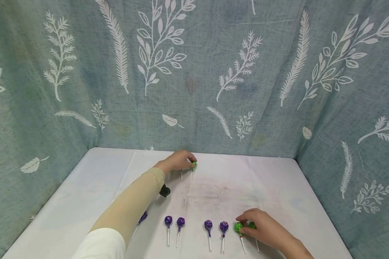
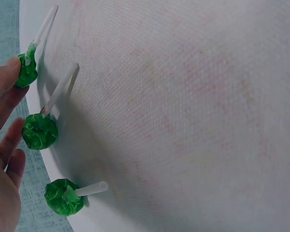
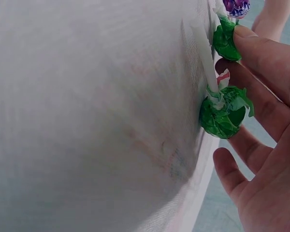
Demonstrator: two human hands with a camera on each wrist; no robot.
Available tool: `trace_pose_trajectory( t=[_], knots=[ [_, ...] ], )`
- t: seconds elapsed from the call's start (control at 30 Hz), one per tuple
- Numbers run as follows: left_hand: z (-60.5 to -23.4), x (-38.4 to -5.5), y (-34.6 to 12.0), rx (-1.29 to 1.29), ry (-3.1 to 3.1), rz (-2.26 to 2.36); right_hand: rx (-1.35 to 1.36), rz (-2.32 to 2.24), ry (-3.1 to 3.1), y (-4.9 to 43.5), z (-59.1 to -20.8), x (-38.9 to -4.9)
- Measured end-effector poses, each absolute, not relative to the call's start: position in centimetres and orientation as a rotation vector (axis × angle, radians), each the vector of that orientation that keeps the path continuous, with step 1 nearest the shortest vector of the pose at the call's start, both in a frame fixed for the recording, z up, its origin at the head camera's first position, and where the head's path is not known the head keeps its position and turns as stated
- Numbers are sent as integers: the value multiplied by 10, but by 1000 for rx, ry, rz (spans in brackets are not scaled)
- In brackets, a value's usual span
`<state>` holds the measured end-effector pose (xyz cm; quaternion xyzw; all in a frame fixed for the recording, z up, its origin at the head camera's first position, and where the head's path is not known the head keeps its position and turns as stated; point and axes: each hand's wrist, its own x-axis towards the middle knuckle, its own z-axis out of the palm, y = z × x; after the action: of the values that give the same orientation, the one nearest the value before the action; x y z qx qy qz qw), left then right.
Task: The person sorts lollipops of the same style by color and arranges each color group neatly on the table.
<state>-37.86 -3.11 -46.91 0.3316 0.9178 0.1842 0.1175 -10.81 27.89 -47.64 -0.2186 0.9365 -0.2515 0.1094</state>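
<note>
At the back of the table, my left hand pinches the wrapped head of a green lollipop between thumb and finger. Two more green lollipops, a middle one and a lower one in the left wrist view, lie beside it under the hand. Near the front right, my right hand holds the head of another green lollipop with thumb and index finger. A further green lollipop lies below that hand's other fingers, its stick on the white cloth.
Purple lollipops lie along the front: a pair left of centre, another pair beside the right hand's lollipop, and one partly behind the left sleeve. A leaf-patterned curtain encloses the white table at back and sides.
</note>
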Motion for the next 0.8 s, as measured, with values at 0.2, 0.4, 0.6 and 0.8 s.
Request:
trace_pose_trajectory(
  t=[0.2, 0.4, 0.6, 0.8],
  knots=[
    [-467, -376, -32, 952, 2664, 557, -664, -734, 2743, 279, -477, -109],
    [-470, -377, -32, 951, 2652, 579, -652, -709, 2762, 279, -476, -108],
    [-473, -378, -33, 966, 2651, 591, -687, -727, 2773, 278, -474, -109],
    [-474, -379, -33, 975, 2655, 620, -673, -730, 2815, 279, -463, -117]
  ],
)
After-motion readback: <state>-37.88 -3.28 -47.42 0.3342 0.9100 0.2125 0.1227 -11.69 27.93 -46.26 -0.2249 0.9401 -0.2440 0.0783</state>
